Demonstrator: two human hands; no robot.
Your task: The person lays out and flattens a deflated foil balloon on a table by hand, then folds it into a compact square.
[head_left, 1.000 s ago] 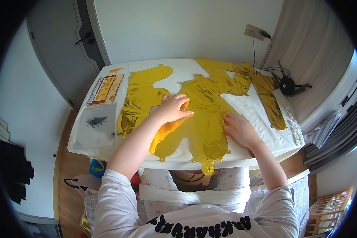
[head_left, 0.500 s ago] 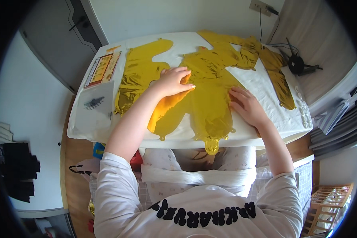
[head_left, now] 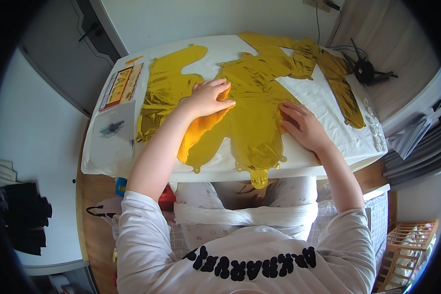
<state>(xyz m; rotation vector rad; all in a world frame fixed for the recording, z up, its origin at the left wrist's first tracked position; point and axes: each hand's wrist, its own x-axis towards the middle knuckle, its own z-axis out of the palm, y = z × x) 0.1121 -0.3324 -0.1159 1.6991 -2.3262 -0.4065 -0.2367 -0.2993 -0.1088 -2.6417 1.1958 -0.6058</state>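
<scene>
Honestly, both palms sit flat and open on the gold foil balloon [head_left: 252,112] spread over the table [head_left: 328,132]: left hand [head_left: 208,98], right hand [head_left: 304,125]. I'd press evenly, smoothing outward to avoid creases.

Gold foil balloons [head_left: 255,105] blanket middle of tabletop [head_left: 328,125], one lobe overhanging near edge; left hand [head_left: 208,98] and right hand [head_left: 304,125] flat on foil, bare foil lane between them; second foil piece [head_left: 164,93] fills left-centre; third strip [head_left: 340,88] runs toward right edge; white cloth shows free between strips, at right near corner and along far edge; flat packets [head_left: 117,110] occupy left edge; black device with cables [head_left: 365,71] blocks far right corner.
</scene>
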